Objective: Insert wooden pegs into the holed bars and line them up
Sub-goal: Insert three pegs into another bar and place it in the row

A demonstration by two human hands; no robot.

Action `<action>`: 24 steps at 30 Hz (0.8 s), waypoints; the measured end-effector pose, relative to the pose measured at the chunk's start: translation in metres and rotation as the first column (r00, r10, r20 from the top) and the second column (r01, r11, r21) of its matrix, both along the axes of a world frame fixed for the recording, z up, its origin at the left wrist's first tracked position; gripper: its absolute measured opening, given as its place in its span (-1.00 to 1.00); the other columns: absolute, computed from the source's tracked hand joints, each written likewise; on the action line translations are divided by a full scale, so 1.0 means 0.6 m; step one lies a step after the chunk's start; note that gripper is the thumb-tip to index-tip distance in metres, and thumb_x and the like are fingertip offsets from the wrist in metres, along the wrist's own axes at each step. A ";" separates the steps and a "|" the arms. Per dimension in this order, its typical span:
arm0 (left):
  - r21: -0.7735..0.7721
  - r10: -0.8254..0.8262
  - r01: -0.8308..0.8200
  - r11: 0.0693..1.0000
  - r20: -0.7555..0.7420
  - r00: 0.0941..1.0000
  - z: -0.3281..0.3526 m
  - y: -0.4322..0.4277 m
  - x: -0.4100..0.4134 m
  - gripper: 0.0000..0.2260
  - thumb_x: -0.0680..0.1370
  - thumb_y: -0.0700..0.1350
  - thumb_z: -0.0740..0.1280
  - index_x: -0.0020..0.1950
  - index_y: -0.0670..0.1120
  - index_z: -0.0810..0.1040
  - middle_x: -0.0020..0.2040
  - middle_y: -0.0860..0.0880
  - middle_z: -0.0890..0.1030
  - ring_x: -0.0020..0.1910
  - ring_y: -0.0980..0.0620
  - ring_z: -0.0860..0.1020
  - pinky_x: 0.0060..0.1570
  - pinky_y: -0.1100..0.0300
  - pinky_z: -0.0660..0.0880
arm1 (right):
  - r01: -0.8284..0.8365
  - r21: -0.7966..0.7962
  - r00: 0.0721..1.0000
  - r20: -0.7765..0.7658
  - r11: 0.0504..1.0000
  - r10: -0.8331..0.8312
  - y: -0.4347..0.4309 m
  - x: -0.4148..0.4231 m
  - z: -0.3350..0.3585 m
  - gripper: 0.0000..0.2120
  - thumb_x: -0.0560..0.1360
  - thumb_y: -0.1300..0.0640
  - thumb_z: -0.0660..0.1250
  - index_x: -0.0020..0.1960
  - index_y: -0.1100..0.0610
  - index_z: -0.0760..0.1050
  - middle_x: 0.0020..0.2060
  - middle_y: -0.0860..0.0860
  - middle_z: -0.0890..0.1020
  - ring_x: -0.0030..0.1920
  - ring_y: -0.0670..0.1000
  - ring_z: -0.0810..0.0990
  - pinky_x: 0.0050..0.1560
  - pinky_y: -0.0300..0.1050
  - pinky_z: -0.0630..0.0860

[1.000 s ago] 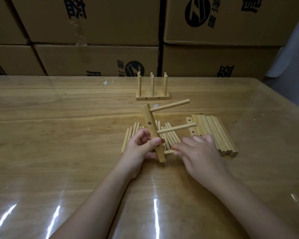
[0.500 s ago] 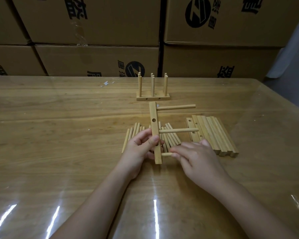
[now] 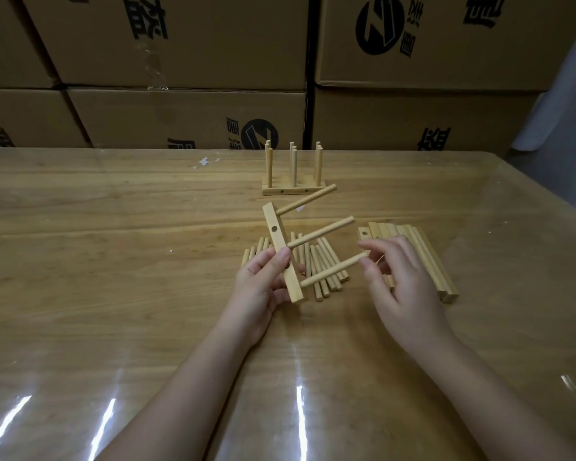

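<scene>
- Three pegs (image 3: 320, 232) sit in the bar (image 3: 277, 242), which the left hand (image 3: 256, 287) grips over the loose pegs (image 3: 323, 254).
- Right hand (image 3: 403, 281) meets the lowest peg's tip; whether it grasps the tip cannot be told.
- Finished bars (image 3: 293, 189) stand behind; empty bars (image 3: 426, 257) remain.

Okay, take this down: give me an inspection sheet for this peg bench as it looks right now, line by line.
Surface: wooden table under glossy clear film, with glare streaks at the near edge.
Job's things: held bar carries three pegs; loose pegs lie beneath it; spare bars are stacked to the right; finished rack stands at the back, pegs upright.
Clutter: white scrap on the far table.
Grippers: left hand grips held bar; right hand pinches the free end of lowest peg.
Cables: nothing seen.
Surroundings: cardboard boxes stacked behind.
</scene>
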State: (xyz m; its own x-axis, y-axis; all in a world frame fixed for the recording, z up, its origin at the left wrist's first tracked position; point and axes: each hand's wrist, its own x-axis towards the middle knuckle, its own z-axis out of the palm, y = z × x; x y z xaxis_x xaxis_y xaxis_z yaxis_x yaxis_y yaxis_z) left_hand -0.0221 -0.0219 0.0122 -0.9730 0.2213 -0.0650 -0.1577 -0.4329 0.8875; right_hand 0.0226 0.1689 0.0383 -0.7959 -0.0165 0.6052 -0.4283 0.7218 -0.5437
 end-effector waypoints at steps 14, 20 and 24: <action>-0.010 -0.026 0.027 1.000 0.028 0.999 -0.007 -0.004 -0.005 -0.79 0.38 0.05 0.43 -0.10 -0.03 0.72 -0.28 -0.07 0.66 -0.35 0.08 0.63 -0.37 0.22 0.58 | -0.193 0.084 0.974 0.136 0.978 0.181 0.007 -0.005 -0.011 -0.75 0.57 -0.09 -0.01 -0.10 -0.02 0.38 -0.30 -0.21 0.42 -0.22 -0.19 0.43 -0.28 -0.32 0.30; -0.016 -0.040 0.040 0.999 0.034 0.999 -0.011 -0.006 -0.007 -0.82 0.40 0.02 0.41 -0.13 -0.05 0.73 -0.29 -0.07 0.66 -0.37 0.07 0.62 -0.39 0.21 0.57 | -0.184 0.107 0.979 0.108 0.977 0.173 0.006 -0.005 -0.010 -0.74 0.57 -0.07 0.00 -0.11 0.01 0.39 -0.30 -0.23 0.41 -0.19 -0.21 0.42 -0.27 -0.32 0.31; -0.036 -0.052 0.054 0.998 0.038 0.998 -0.013 -0.007 -0.007 -0.82 0.40 0.01 0.40 -0.12 -0.04 0.73 -0.26 -0.08 0.67 -0.35 0.08 0.63 -0.36 0.22 0.58 | -0.175 0.118 0.982 0.099 0.978 0.164 0.008 -0.004 -0.005 -0.71 0.57 -0.08 0.00 -0.10 0.04 0.41 -0.32 -0.23 0.40 -0.20 -0.20 0.42 -0.28 -0.29 0.30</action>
